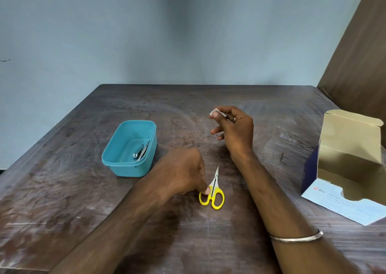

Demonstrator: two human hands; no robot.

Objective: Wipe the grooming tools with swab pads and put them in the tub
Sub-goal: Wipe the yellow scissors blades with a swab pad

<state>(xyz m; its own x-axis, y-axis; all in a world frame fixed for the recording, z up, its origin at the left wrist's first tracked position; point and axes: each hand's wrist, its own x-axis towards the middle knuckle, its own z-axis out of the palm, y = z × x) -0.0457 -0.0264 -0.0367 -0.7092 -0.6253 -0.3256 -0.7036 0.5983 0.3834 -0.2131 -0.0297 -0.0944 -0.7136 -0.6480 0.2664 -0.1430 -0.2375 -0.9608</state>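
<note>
Small scissors (214,187) with yellow handles lie on the wooden table (62,200), blades pointing away from me. My left hand (183,173) is down on the left handle loop, fingers curled, thumb pressing on the loop. My right hand (234,127) is raised above the table behind the scissors and pinches a small white swab pad (214,112) between thumb and forefinger. A teal plastic tub (117,158) stands to the left with a metal nail clipper (140,151) lying inside it.
An open cardboard box of alcohol swabs (344,169) stands at the right edge of the table. A brown panel (359,54) leans behind it. The wall is just past the table's far edge.
</note>
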